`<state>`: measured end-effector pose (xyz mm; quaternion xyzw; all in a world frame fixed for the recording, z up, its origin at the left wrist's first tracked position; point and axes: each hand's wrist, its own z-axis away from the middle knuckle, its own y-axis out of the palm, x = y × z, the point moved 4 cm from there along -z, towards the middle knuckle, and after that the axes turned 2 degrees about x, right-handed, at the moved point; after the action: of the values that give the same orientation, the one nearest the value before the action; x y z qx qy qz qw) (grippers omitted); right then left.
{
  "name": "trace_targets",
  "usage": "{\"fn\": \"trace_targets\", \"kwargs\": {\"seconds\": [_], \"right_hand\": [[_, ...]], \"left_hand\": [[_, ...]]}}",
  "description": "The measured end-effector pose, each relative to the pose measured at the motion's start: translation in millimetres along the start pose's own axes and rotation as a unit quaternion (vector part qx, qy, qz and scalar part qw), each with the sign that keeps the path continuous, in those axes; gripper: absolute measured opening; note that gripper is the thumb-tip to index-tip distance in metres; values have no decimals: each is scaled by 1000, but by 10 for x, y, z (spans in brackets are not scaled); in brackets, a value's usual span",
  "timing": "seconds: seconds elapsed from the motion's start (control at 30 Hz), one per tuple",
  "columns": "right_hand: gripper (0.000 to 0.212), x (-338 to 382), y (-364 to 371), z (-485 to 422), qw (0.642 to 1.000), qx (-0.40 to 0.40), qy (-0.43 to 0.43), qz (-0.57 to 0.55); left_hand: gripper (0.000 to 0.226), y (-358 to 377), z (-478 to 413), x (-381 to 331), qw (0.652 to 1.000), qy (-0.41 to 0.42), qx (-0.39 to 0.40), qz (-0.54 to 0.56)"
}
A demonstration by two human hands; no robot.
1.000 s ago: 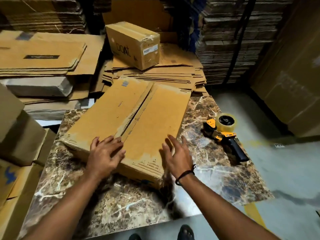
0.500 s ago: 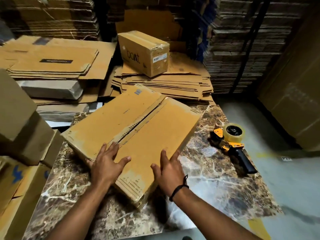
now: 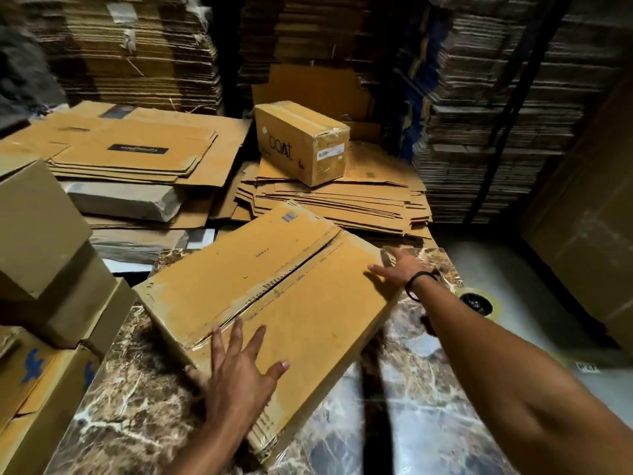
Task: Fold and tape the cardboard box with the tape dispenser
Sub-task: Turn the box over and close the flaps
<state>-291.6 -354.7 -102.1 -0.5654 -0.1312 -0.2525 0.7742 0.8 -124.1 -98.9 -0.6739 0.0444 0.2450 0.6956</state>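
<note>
A flat-topped cardboard box lies at an angle on the marble table, its two top flaps meeting along an untaped middle seam. My left hand presses flat on the near end of the box, fingers spread. My right hand reaches out to the box's far right corner, fingers laid on the top face. The tape dispenser lies on the table to the right; only its tape roll shows, the rest is hidden behind my right forearm.
A sealed small box sits on a pile of flattened cardboard behind the table. Stacked boxes stand close at the left. Tall cardboard stacks wall the back, and a large carton stands at the right.
The box has turned on the table and sits nearer to me. My right hand moved from the near end to the far right corner. My left hand slid towards the middle of the near end.
</note>
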Motion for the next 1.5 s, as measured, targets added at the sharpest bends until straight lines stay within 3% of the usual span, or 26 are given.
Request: {"fn": "trace_targets", "kwargs": {"seconds": [0.1,0.33,0.53,0.67,0.77,0.9,1.0,1.13,1.3,1.5], "right_hand": [[90,8,70,-2,996,18,-28,-77],[80,-61,119,576,986,-109,-75,-98],[64,-468,413,1254,985,-150,-33,-73],[64,-547,478,1314,983,-179,-1,-26],[72,-532,330,1055,992,-120,-8,-47],[73,-336,221,722,982,81,-84,-151],[61,-213,231,806,963,134,-110,-207],[48,-222,287,968,962,53,-113,-243],[44,-243,655,1663,949,-58,-54,-306],[49,-150,1042,2219,954,-94,-41,-280]], "left_hand": [[75,-93,-27,-75,999,-10,-13,30],[75,-425,-487,419,997,15,-64,51],[77,-447,-812,597,996,90,8,11],[98,-350,-818,538,992,109,43,-43],[104,-252,-688,367,984,134,85,-86],[124,70,-416,12,941,218,199,-168],[127,155,-428,34,931,218,193,-222],[117,63,-481,153,940,225,153,-204],[105,-219,-537,498,955,224,148,-127],[98,-227,-533,716,972,148,164,-74]]}}
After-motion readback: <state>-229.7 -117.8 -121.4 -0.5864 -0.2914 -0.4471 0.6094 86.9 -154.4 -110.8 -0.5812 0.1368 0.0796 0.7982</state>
